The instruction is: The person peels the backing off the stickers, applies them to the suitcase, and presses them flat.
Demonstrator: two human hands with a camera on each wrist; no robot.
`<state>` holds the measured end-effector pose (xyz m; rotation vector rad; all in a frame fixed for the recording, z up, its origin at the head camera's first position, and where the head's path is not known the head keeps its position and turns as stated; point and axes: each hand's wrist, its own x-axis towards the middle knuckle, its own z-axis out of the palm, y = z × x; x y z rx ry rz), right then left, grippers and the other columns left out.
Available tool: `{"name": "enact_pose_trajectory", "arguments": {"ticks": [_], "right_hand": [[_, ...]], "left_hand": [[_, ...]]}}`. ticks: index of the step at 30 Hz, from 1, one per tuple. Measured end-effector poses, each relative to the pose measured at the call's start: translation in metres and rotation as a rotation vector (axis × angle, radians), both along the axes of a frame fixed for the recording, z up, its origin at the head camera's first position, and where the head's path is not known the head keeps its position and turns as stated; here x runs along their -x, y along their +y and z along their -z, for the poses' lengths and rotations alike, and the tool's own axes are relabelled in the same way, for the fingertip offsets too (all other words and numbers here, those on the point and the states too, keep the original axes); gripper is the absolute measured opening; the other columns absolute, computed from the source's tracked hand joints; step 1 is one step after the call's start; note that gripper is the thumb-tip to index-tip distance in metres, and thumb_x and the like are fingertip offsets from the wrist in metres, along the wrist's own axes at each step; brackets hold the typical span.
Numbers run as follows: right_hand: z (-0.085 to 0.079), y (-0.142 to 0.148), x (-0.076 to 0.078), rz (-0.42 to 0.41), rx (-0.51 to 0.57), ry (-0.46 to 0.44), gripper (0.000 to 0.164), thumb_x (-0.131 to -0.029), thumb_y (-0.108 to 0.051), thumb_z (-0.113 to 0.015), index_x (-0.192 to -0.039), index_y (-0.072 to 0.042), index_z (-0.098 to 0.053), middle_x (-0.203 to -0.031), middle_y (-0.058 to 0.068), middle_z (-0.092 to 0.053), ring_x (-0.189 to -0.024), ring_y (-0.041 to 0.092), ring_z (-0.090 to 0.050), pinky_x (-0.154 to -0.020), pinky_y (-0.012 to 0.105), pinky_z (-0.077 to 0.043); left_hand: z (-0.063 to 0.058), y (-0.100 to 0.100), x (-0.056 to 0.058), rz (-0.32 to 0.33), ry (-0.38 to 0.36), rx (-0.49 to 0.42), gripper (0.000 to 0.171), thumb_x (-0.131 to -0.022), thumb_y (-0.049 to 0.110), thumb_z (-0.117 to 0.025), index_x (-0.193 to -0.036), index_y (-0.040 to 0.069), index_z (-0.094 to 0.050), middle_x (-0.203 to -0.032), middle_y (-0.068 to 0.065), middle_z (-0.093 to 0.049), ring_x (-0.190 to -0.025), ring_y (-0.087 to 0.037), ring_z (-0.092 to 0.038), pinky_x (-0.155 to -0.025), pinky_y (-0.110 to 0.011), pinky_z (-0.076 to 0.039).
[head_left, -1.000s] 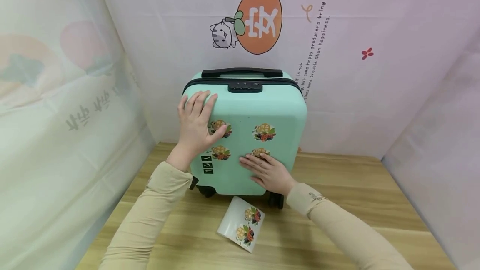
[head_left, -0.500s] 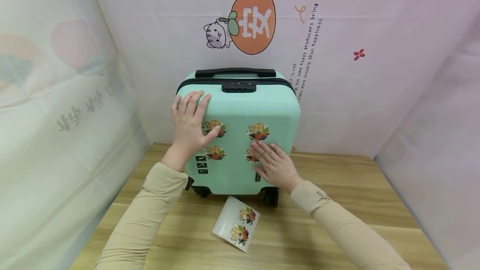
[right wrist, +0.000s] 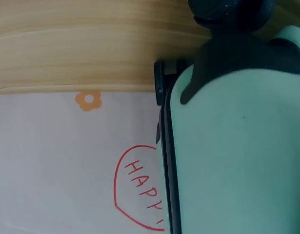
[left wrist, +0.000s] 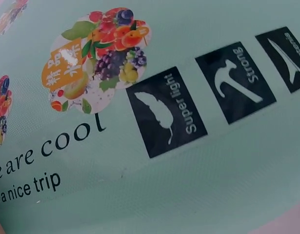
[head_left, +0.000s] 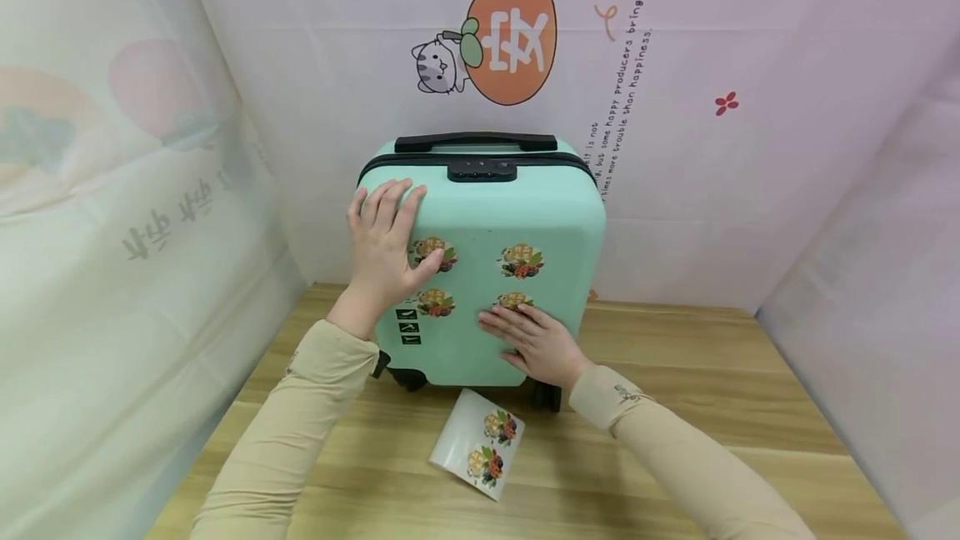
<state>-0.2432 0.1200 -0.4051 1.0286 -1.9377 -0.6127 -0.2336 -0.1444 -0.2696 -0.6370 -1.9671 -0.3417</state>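
Note:
A mint green suitcase (head_left: pixel 465 348) stands upright on its black wheels. Four would be too exact for its fruit stickers, so several: the upper right sticker (head_left: pixel 522 261) is fully seen, and the lower left sticker (left wrist: pixel 98 58) sits by the printed black "Super light" label (left wrist: pixel 167 112). My left hand (head_left: pixel 384 248) rests spread on the suitcase's upper left, its thumb over part of the upper left sticker (head_left: pixel 431 252). With straight fingers my right hand (head_left: pixel 536 344) presses on the lower right sticker (head_left: pixel 515 300), hiding its lower part.
A white sticker sheet (head_left: pixel 457 436) with two fruit stickers lies curled on the wooden table (head_left: pixel 675 357) before the suitcase. Behind stands a printed cloth wall (head_left: pixel 322 107). The suitcase has a black top handle (head_left: pixel 476 140) and a wheel (right wrist: pixel 228 12).
My right hand moved up and right across the lower right sticker, then back down and left over it. My left hand stays on the suitcase. The head view shifted slightly.

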Motion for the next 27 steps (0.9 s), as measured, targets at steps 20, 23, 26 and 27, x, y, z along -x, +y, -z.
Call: {"name": "enact_pose_trajectory", "arguments": {"ticks": [20, 23, 26, 27], "right_hand": [[-0.006, 0.009, -0.002, -0.099, 0.087, -0.057, 0.078, -0.098, -0.053, -0.034, -0.151, -0.014, 0.007, -0.158, -0.001, 0.016, -0.145, 0.014, 0.012, -0.12, 0.032, -0.005], [0.0, 0.008, -0.002, -0.078, 0.052, -0.069, 0.084, -0.095, -0.054, -0.041, -0.151, -0.015, 0.009, -0.157, -0.002, 0.017, -0.145, 0.013, 0.012, -0.12, 0.032, -0.008], [0.0, 0.009, 0.001, -0.033, 0.022, -0.041, 0.085, -0.095, -0.056, -0.039, -0.151, -0.016, 0.01, -0.157, -0.003, 0.019, -0.145, 0.012, 0.014, -0.12, 0.032, -0.01], [-0.002, 0.01, 0.002, -0.015, 0.013, -0.027, 0.086, -0.094, -0.056, -0.039, -0.151, -0.016, 0.011, -0.156, -0.003, 0.02, -0.144, 0.012, 0.015, -0.12, 0.032, -0.01]], "left_hand": [[0.0, 0.002, -0.001, -0.009, -0.022, -0.012, 0.068, -0.081, 0.049, -0.046, -0.133, 0.005, -0.047, -0.137, -0.017, -0.044, -0.127, -0.035, -0.035, -0.109, -0.059, -0.016], [0.001, 0.002, -0.001, -0.004, -0.011, -0.014, 0.067, -0.083, 0.05, -0.044, -0.133, 0.005, -0.048, -0.136, -0.017, -0.045, -0.127, -0.035, -0.035, -0.108, -0.059, -0.016], [0.001, 0.002, -0.001, 0.009, -0.003, -0.02, 0.068, -0.086, 0.053, -0.042, -0.133, 0.005, -0.048, -0.136, -0.017, -0.045, -0.127, -0.035, -0.036, -0.108, -0.059, -0.016], [0.0, 0.002, -0.001, 0.015, 0.001, -0.023, 0.068, -0.086, 0.054, -0.041, -0.133, 0.005, -0.048, -0.136, -0.017, -0.045, -0.126, -0.035, -0.036, -0.108, -0.06, -0.016]]}}
